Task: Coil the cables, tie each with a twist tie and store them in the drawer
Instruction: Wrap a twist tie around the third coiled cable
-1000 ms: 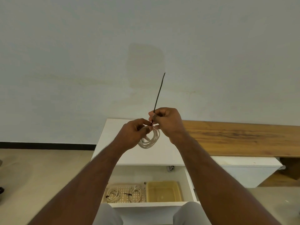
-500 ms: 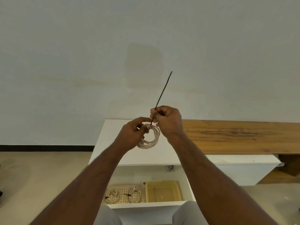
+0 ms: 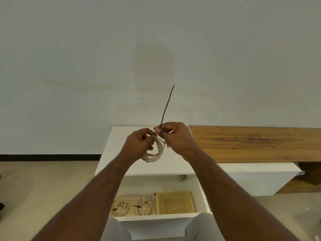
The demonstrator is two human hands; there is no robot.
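Above the open drawer (image 3: 161, 219) | my left hand (image 3: 139, 145) grips the coiled cable (image 3: 157, 152) steady | my right hand (image 3: 175, 136) pinches the twist tie (image 3: 166, 106) upright, ready to wrap.

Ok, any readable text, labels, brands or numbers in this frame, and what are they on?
None: no words, labels, brands, numbers or signs can be read.
The pale wall, white cabinet top, wooden board, open white drawer, yellow plastic tray, cream coiled cable and dark twist tie show no markings.
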